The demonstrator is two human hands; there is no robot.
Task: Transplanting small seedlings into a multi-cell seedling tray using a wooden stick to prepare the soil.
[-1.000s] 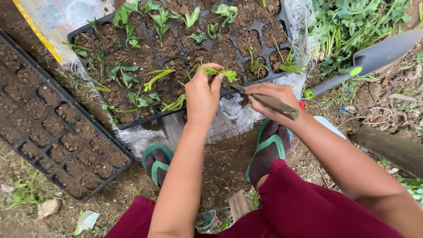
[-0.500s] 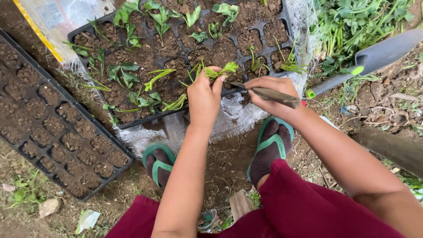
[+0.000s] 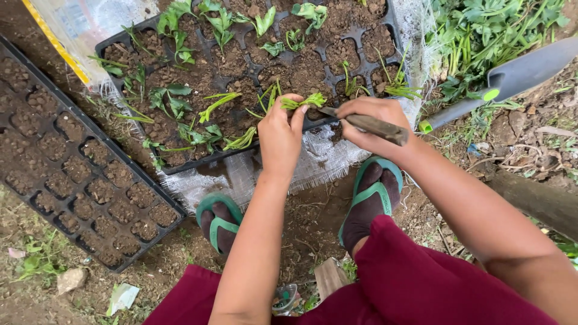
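Seedling pinched in my left hand hung over a tray cell; my right hand gripped the stick, mid-planting; firming soil seemingly came next.

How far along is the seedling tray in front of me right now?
Done: most cells of the seedling tray already hold small green plants. In hand: the left hand pinches a seedling at the tray's near edge, while the right hand holds a wooden stick pointed at that spot. Left: several cells near the far right show only soil, and the second tray holds soil with no plants.
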